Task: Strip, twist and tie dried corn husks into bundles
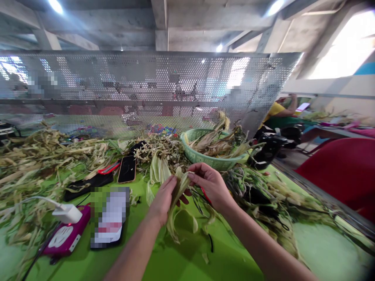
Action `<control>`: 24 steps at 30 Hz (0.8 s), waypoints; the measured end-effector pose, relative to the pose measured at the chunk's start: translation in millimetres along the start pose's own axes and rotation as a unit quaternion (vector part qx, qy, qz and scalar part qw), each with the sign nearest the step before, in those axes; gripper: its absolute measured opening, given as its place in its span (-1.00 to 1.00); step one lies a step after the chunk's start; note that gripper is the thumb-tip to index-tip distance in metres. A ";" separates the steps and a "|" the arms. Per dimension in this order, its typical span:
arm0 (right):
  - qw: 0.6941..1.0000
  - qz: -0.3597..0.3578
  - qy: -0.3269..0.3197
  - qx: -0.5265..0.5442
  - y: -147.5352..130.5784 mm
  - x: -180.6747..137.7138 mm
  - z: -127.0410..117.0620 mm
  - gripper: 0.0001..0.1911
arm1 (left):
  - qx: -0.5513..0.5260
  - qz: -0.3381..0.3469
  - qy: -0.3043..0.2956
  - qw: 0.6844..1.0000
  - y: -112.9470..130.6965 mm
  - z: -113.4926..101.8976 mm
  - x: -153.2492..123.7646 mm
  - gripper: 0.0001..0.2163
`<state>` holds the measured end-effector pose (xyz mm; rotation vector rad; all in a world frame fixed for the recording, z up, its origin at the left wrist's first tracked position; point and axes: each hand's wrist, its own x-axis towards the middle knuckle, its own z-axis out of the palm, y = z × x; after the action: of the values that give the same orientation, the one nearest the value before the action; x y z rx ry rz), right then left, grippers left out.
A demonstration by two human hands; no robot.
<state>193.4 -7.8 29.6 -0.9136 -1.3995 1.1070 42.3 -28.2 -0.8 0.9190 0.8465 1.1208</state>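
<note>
Both of my hands hold one pale green corn husk (178, 203) above the green table (181, 265). My left hand (163, 199) is closed around the husk's left side, with the loose leaves hanging down below it. My right hand (211, 183) pinches the husk's top between thumb and fingers. A red-handled tool (206, 196) shows under my right palm; whether that hand grips it I cannot tell.
Dried husks (38, 156) lie heaped across the left and right of the table. A green basket (205, 156) of husks stands behind my hands. Phones (127, 169), a pink power strip (66, 236) with a white plug, and a perforated metal screen (146, 86) surround them. A person in yellow (278, 111) sits far right.
</note>
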 end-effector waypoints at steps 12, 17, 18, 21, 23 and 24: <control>0.999 0.002 -0.030 -0.038 -0.9 -0.9 2.9 -0.62 | 0.081 0.051 -0.013 0.995 0.5 -0.6 0.1 -0.64; 0.996 0.011 -0.068 -0.054 -4.7 -1.1 1.7 -0.70 | 0.132 0.063 -0.021 0.989 3.9 -0.8 -1.4 -0.63; 0.996 0.014 -0.066 -0.059 -4.4 -1.1 1.6 -0.75 | 0.133 0.064 -0.023 0.989 4.4 -0.7 -1.5 -0.63; 0.997 0.021 -0.043 -0.062 -1.0 -0.5 1.6 -0.82 | 0.125 0.070 -0.026 0.989 5.4 0.1 -1.3 -0.63; 0.997 0.028 -0.029 -0.059 1.9 0.5 1.4 -0.82 | 0.120 0.071 -0.025 0.990 5.6 0.2 -0.5 -0.64; 0.998 0.030 -0.024 -0.058 3.0 1.0 1.1 -0.81 | 0.119 0.071 -0.018 0.990 5.5 -0.4 0.2 -0.65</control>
<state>192.1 -6.1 27.0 -1.0241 -1.4965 1.1072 40.0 -27.0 4.0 1.2093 0.9092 1.1376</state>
